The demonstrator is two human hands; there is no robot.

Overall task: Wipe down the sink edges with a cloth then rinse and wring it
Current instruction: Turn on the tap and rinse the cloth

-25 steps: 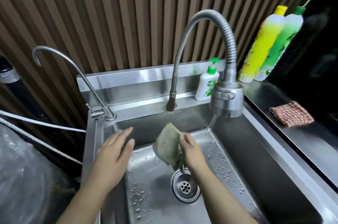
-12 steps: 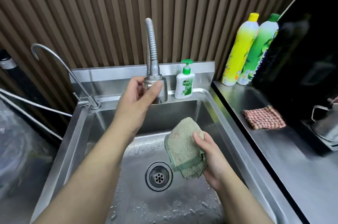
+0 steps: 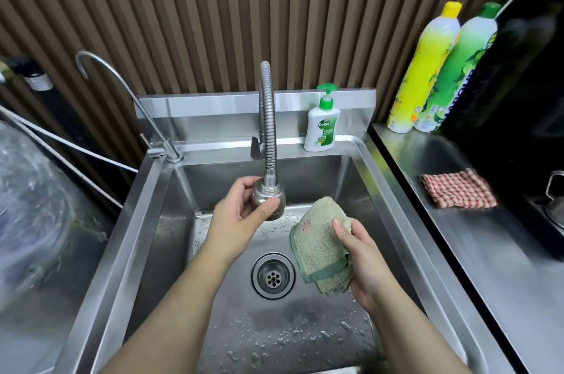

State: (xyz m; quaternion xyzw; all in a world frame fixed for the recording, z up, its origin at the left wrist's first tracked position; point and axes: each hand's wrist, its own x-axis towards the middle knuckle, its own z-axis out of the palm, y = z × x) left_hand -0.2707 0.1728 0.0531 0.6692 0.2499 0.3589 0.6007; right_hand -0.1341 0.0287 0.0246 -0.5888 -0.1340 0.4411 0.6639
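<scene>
Two taps on the back ledge of the steel sink (image 3: 137, 221): at the left corner a thin gooseneck tap (image 3: 170, 151), near the middle a ribbed flexible faucet (image 3: 268, 117) arching up, then down to a spray head (image 3: 270, 202) above the basin. Far left, crumpled clear plastic (image 3: 33, 205) and a white cord (image 3: 91, 151) slanting toward the sink's corner. Right of the faucet's base, on the same ledge, an upright white soap bottle (image 3: 323, 126) with a green pump. Farther right, on the steel counter (image 3: 488, 266), a yellow bottle (image 3: 424, 68) and a green bottle (image 3: 454, 74) side by side, touching; nearer, a folded red-checked rag (image 3: 457, 192) lying flat, well apart from the basin; beyond it, part of a metal vessel (image 3: 554, 205). In the basin floor, a round drain (image 3: 273, 276), in plain view between the two forearms.

Above the basin, right of the drain and just beside the spray head: the pale green cloth (image 3: 317, 239), folded into a thick wad. Long axis from the far end near the spray head back toward the person, hemmed edge nearest.

Left hand (image 3: 238, 218) reaching in from the lower left, fingers curled behind the spray head, thumb across its front, gripping it. Right hand (image 3: 366, 266) coming from the lower right, thumb pressed on the cloth's upper face, other fingers hidden behind, clasping the wad.
</scene>
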